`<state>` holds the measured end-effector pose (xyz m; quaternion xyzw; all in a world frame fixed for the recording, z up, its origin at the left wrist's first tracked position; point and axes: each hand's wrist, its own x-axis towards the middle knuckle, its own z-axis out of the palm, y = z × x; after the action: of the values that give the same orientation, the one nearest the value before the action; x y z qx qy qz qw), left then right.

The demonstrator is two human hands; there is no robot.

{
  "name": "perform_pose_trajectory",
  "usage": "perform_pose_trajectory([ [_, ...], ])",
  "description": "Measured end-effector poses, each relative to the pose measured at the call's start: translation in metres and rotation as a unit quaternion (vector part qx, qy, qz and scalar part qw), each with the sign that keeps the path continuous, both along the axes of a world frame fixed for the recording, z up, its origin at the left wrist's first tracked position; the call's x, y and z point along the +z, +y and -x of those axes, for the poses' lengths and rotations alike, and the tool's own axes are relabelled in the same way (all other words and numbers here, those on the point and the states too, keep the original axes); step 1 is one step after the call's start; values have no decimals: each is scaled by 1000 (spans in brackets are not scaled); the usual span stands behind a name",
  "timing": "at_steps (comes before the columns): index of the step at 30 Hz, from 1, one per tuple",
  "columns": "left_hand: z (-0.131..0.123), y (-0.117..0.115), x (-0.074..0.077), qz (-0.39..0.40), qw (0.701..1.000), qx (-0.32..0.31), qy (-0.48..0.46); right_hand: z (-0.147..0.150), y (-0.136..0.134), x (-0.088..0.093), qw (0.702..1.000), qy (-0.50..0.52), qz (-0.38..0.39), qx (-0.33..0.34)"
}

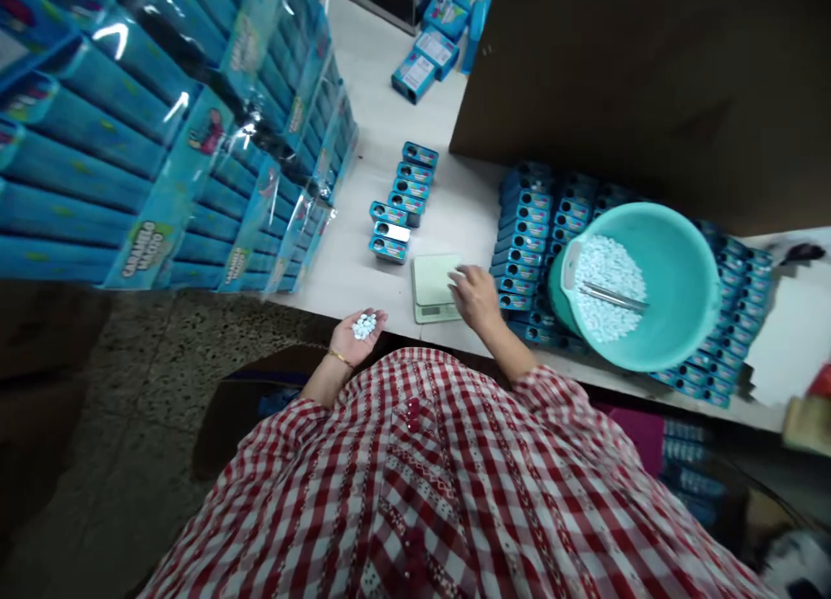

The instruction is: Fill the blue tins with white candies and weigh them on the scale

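Note:
My left hand (356, 335) is cupped palm up at the table's front edge, holding a small heap of white pellets (363, 325). My right hand (473, 294) rests over the right side of a small pale digital scale (431, 286), fingers curled with something small and white at the fingertips. Right of it a teal basin (675, 279) holds many white pellets (607, 298) and metal tweezers (614, 296). Several small blue tins (403, 202) stand in a row behind the scale.
Rows of blue tins (529, 235) surround the basin on the white table (363, 106). Stacked blue wrapped packs (162, 132) fill the left. A brown cardboard wall (649, 80) rises at the back right. Blue boxes (425, 58) lie farther back.

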<state>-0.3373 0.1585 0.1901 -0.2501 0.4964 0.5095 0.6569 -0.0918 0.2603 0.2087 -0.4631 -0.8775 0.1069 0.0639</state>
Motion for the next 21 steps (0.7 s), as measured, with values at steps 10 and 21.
perform_pose_trajectory([
  [10, -33, 18, 2, -10, 997, -68, -16, -119, -35, -31, 986, -151, -25, -63],
  [21, -44, 3, 4, -40, 997, -56, -34, 11, -4, 10, 989, -81, -16, 122],
])
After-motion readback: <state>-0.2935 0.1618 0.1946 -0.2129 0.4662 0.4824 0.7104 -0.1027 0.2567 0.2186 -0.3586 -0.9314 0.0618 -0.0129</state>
